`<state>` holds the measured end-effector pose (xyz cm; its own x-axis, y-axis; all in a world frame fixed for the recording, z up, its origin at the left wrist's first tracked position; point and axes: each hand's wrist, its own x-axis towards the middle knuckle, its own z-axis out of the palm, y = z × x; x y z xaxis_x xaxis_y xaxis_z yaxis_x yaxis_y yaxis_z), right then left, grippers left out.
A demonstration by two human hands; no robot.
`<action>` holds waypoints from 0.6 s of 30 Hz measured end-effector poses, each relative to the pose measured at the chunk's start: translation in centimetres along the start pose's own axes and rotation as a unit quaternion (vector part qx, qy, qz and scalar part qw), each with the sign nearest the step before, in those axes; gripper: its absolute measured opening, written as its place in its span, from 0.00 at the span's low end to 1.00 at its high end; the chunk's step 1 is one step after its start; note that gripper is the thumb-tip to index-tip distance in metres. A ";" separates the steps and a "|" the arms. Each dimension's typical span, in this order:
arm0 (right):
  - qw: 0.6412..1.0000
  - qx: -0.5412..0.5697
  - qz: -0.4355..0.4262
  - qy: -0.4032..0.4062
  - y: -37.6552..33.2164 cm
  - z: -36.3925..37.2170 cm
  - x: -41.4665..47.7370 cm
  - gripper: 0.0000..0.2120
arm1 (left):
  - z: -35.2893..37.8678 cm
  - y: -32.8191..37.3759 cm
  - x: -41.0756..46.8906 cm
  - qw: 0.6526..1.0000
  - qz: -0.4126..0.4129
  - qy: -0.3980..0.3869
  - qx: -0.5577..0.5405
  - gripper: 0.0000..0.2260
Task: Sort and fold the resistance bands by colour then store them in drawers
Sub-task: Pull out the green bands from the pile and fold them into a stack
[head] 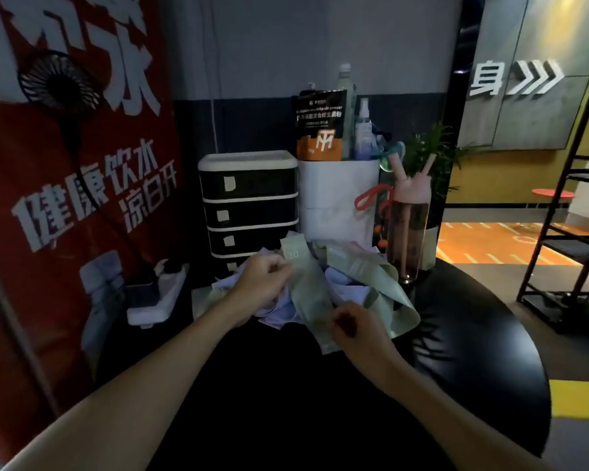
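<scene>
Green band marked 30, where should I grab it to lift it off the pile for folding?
I'd take the green band by its two ends, pinching from above. It lies as a flat strip on top of the lilac bands, running away from you; the left hand holds the far end by the 30, the right hand the near end.

Both forearms bare, reaching fwd from the bottom corners & converging twd the middle. Left hand (262, 283) sits further out, back of hand to the camera, fingers curled, pinching the upper part of the green band (312, 290). Right hand (351, 329) is nearer & lower, knuckles up, fingers curled in, gripping the same band's lower end. Hands close, not touching, w/ the strip running btwn them. Fingertips on both mostly hidden.
</scene>
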<state>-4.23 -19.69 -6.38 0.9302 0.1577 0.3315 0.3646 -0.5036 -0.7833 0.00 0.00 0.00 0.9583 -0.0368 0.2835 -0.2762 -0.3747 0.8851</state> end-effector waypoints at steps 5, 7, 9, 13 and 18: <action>1.000 -0.011 0.002 0.025 2.7 1.4 -0.2 0.04 | 0.5 -2.3 4.0 0.991 0.067 0.069 0.090 0.10; 0.999 -0.021 -0.008 0.023 3.0 1.5 0.1 0.07 | 0.6 -3.0 5.7 0.984 0.082 0.104 0.116 0.07; 0.999 -0.031 -0.014 0.026 3.3 1.4 0.3 0.06 | 0.7 -3.3 7.3 0.975 0.082 0.131 0.157 0.07; 0.999 -0.034 -0.014 0.024 4.0 1.6 0.3 0.05 | 1.1 -3.7 9.6 0.969 0.073 0.116 0.205 0.11; 1.000 -0.018 -0.008 0.014 4.1 1.7 0.2 0.07 | 1.2 -4.2 10.4 0.962 0.060 0.068 0.257 0.13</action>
<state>-2.49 -20.24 -10.44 0.9229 0.1427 0.3577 0.3764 -0.5308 -0.7593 11.25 0.05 -1.17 0.8936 -0.0006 0.4488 -0.2783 -0.7852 0.5531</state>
